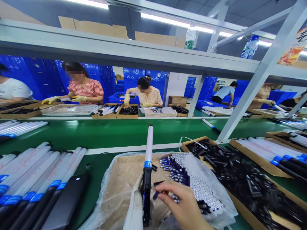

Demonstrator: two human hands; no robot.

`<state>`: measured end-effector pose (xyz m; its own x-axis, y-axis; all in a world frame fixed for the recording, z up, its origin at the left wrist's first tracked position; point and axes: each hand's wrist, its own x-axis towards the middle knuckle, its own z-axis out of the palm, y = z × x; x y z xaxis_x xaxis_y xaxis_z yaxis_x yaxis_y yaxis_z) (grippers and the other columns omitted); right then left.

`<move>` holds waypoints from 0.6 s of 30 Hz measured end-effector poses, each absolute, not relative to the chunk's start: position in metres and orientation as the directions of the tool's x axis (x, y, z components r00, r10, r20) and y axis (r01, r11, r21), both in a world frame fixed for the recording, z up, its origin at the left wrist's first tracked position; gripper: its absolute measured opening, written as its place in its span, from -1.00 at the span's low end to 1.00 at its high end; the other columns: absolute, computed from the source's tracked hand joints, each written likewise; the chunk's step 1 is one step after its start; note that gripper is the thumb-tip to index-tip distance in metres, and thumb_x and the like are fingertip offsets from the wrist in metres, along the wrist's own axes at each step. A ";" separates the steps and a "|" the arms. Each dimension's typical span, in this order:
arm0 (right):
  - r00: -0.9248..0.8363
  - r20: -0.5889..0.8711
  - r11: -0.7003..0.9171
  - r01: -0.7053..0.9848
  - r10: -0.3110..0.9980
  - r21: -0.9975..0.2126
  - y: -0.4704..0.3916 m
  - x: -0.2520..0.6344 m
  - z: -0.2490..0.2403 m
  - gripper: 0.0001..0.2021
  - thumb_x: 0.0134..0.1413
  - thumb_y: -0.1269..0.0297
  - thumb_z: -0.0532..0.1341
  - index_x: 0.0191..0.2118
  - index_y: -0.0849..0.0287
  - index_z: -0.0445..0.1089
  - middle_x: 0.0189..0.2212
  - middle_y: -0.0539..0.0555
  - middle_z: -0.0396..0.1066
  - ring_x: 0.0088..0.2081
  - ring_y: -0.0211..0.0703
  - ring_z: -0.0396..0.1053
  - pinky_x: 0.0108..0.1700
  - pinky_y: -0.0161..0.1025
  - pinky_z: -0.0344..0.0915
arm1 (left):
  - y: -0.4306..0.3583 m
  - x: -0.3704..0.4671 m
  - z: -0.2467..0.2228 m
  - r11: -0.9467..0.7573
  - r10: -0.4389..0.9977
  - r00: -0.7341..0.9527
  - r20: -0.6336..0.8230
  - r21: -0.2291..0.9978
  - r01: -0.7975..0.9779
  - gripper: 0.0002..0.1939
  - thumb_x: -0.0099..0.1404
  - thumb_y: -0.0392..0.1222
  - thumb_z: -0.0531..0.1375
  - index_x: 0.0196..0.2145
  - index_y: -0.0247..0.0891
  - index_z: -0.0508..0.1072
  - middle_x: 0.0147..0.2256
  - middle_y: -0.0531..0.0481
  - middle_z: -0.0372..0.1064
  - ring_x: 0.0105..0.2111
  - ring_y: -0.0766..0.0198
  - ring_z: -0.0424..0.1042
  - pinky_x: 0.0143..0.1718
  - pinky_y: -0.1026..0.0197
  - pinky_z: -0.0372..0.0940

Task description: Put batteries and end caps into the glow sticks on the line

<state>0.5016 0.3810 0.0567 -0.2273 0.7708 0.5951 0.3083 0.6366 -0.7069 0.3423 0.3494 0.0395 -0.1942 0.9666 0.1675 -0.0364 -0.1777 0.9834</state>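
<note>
My left hand (134,207), in a white glove, is closed round the black handle of a light stick (148,150). The stick stands nearly upright, with a white tube above a blue band. Just right of the handle, my bare right hand (181,201) pinches a small dark blue battery (156,195) between thumb and forefinger. A small black piece (159,183) shows at the forefinger's tip; whether it is gripped, I cannot tell. Below and behind lies a plastic-lined tray (117,182) with many batteries (203,187), some upright with silver ends showing, others lying loose.
Finished-looking light sticks (31,175) lie at left beside a black power bank (67,201). At right stand a carton of black plastic parts (249,179) and a box of sticks (263,153). A green conveyor (107,134) runs behind. Co-workers (146,92) sit beyond it; a slanted metal post (259,76) rises at right.
</note>
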 end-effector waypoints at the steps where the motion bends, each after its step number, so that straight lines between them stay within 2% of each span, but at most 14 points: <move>1: -0.243 0.690 0.730 0.299 0.681 -0.615 0.378 0.498 0.056 -0.89 0.15 0.41 0.26 -0.20 0.11 0.49 -0.28 -0.06 0.54 -0.23 -0.38 0.50 -0.12 -0.54 0.39 | 0.349 0.343 0.040 -0.177 0.968 -0.189 0.167 0.983 -0.037 -0.54 0.36 0.08 0.07 0.07 -0.29 0.37 -0.03 -0.15 0.39 -0.11 0.18 0.43 -0.08 0.03 0.38; 3: -0.295 0.813 0.856 0.302 0.503 -0.420 0.376 0.491 0.054 -0.88 0.21 0.43 0.20 -0.17 0.16 0.46 -0.24 0.00 0.53 -0.19 -0.36 0.49 -0.07 -0.49 0.39 | 0.348 0.345 0.041 -0.177 0.969 -0.182 0.167 0.983 -0.040 -0.54 0.37 0.07 0.07 0.09 -0.26 0.35 0.04 -0.17 0.34 -0.03 0.15 0.40 0.01 -0.03 0.34; 6: -0.405 0.846 0.907 0.372 0.348 -0.195 0.375 0.484 0.050 -0.79 0.31 0.39 0.07 -0.18 0.19 0.46 -0.25 0.07 0.51 -0.23 -0.30 0.45 -0.17 -0.39 0.40 | 0.348 0.347 0.042 -0.175 0.970 -0.179 0.162 0.983 -0.056 -0.54 0.37 0.05 0.07 0.12 -0.22 0.34 0.12 -0.18 0.27 0.06 0.12 0.33 0.10 -0.08 0.26; 9: -0.473 0.819 0.885 0.457 0.325 -0.088 0.371 0.482 0.044 -0.72 0.34 0.33 0.01 -0.21 0.13 0.49 -0.24 0.04 0.51 -0.26 -0.27 0.41 -0.26 -0.34 0.36 | 0.347 0.346 0.041 -0.146 0.978 -0.166 0.130 0.985 -0.089 -0.56 0.37 0.02 0.08 0.11 -0.22 0.34 0.12 -0.18 0.26 0.05 0.12 0.33 0.09 -0.07 0.27; 11: -0.485 0.807 0.881 0.465 0.337 -0.089 0.370 0.487 0.039 -0.75 0.33 0.32 0.04 -0.13 0.11 0.48 -0.15 0.03 0.50 -0.18 -0.25 0.41 -0.20 -0.32 0.38 | 0.346 0.344 0.038 -0.109 0.985 -0.144 0.092 0.987 -0.116 -0.58 0.37 0.01 0.09 0.10 -0.23 0.34 0.09 -0.18 0.29 0.01 0.15 0.36 0.03 -0.03 0.32; 12: -0.479 0.791 0.873 0.469 0.380 -0.136 0.371 0.492 0.036 -0.74 0.32 0.35 0.04 -0.07 0.10 0.47 -0.10 0.04 0.49 -0.13 -0.24 0.41 -0.14 -0.32 0.38 | 0.347 0.342 0.037 -0.085 0.989 -0.129 0.068 0.988 -0.130 -0.58 0.37 0.01 0.09 0.10 -0.23 0.34 0.06 -0.18 0.31 -0.03 0.17 0.39 -0.02 0.01 0.35; 14: -0.434 0.694 0.786 0.530 0.574 -0.319 0.377 0.507 0.035 -0.70 0.30 0.41 0.03 0.00 0.10 0.45 -0.04 0.06 0.45 -0.05 -0.26 0.39 -0.03 -0.34 0.37 | 0.348 0.339 0.033 -0.026 0.996 -0.093 0.012 0.987 -0.158 -0.55 0.35 -0.03 0.12 0.13 -0.24 0.30 -0.01 -0.17 0.36 -0.17 0.23 0.44 -0.17 0.10 0.41; 16: -0.359 0.434 0.548 0.692 0.826 -0.470 0.388 0.526 0.038 -0.67 0.28 0.46 0.03 -0.02 0.08 0.48 -0.06 0.05 0.46 -0.03 -0.27 0.39 0.04 -0.35 0.33 | 0.353 0.338 0.029 0.034 0.997 -0.060 -0.046 0.983 -0.182 -0.45 0.28 -0.18 0.14 0.22 -0.22 0.20 -0.08 -0.14 0.41 -0.40 0.33 0.46 -0.38 0.24 0.40; 18: -0.276 0.158 0.318 0.840 0.948 -0.440 0.402 0.544 0.043 -0.70 0.25 0.47 0.07 -0.11 0.08 0.53 -0.14 0.05 0.48 -0.06 -0.20 0.39 0.04 -0.29 0.31 | 0.358 0.340 0.027 0.133 0.990 -0.022 -0.141 0.967 -0.217 -0.21 0.11 -0.38 0.08 0.30 -0.20 0.03 -0.19 -0.11 0.44 -0.63 0.45 0.36 -0.60 0.37 0.26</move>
<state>0.5438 0.4021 0.0425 -0.2762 0.9480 0.1579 0.8397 0.3180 -0.4403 0.3397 0.3584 0.0265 -0.0217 0.9898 -0.1410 -0.2174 0.1330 0.9670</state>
